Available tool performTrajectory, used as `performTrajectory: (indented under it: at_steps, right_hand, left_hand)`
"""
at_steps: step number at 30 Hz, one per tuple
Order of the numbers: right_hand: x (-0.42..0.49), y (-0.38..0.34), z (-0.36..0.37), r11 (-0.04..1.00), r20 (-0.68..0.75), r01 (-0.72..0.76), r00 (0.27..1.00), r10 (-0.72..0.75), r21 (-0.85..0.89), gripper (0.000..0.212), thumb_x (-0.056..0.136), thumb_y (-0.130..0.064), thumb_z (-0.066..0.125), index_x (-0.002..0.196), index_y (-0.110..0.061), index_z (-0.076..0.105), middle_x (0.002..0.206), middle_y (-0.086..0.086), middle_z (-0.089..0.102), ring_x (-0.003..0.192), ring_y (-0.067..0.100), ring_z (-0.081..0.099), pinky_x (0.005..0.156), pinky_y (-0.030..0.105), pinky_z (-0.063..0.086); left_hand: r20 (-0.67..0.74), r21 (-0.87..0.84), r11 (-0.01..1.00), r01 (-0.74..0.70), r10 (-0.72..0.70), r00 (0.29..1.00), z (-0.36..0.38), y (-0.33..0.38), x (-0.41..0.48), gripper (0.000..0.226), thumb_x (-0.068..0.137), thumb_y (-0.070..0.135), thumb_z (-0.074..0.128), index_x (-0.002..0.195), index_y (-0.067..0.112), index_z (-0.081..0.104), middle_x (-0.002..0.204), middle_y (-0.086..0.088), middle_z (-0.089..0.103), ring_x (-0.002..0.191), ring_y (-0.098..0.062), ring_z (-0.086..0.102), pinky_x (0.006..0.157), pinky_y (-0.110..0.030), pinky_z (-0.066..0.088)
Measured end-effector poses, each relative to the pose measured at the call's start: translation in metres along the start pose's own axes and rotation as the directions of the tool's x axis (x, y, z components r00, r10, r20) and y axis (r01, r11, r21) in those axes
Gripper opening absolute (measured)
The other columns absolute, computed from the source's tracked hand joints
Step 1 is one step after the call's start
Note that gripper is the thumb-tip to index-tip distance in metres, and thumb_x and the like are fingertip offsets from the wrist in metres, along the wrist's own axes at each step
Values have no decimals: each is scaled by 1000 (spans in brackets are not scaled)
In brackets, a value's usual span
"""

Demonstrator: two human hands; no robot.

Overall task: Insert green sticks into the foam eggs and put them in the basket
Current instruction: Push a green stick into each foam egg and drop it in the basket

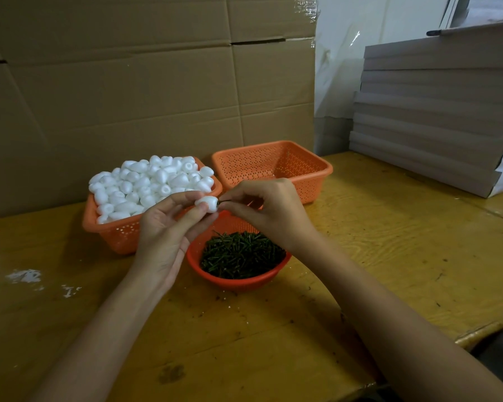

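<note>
I hold 1 foam egg [206, 203] in the air, one end turned toward the green stick [224, 201] so the 2 line up. My left hand [169, 227] pinches the egg between thumb and fingertips, palm up, which I judge steadies the soft foam without crushing it. My right hand [262, 210] pinches the stick, fingers curled, and the stick meets the egg's end; how deep it sits I cannot tell. The round bowl [238, 282] of sticks lies directly below, so a dropped stick should fall back in. The heaped egg basket [114, 236] sits to the left, the receiving basket [308, 181] just behind my right hand, both close on the surface [389, 256].
</note>
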State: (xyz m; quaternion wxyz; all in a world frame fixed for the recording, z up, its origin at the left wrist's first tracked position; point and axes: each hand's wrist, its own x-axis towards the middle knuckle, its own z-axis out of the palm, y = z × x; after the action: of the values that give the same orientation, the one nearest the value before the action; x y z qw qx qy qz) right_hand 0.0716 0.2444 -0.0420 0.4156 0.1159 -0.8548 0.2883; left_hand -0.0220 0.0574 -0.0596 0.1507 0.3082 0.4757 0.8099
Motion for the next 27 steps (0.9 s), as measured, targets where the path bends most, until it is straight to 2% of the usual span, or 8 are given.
performTrajectory:
  at_steps: [7, 15, 21, 27]
  right_hand:
    - [1, 2, 0, 999, 42, 20, 999, -18, -39, 14, 96, -22, 76, 106, -14, 81, 98, -6, 80, 89, 4, 74, 78, 34, 60]
    - [1, 3, 1, 995, 61, 28, 998, -22, -98, 14, 98, -25, 73, 106, -15, 80, 98, -7, 80, 88, 8, 74, 77, 37, 59]
    - [0, 1, 2, 996, 69, 31, 997, -25, -87, 14, 98, -24, 73, 106, -15, 80, 97, -8, 79, 86, 4, 73, 77, 33, 59]
    - [0, 1, 3, 998, 55, 19, 998, -15, -64, 14, 98, -25, 74, 106, -14, 80, 95, -8, 79, 84, 3, 73, 76, 33, 59]
  left_hand:
    - [-45, 8, 1000, -8, 8, 999, -1, 1, 1, 21, 77, 12, 85, 97, 14, 83, 105, -11, 79, 103, -26, 78, 87, -32, 64]
    - [-46, 24, 999, -28, 29, 999, -1, 0, 1, 25, 71, 17, 89, 95, 17, 85, 113, -12, 79, 109, -28, 77, 86, -31, 64]
    - [-49, 21, 1000, -18, 19, 999, -3, 0, 1, 21, 79, 7, 81, 97, 15, 85, 122, -18, 76, 116, -31, 75, 85, -30, 64]
    - [-46, 0, 1000, -16, 16, 999, -3, -1, 1, 21, 79, 6, 80, 97, 16, 85, 118, -13, 78, 112, -28, 77, 86, -31, 64]
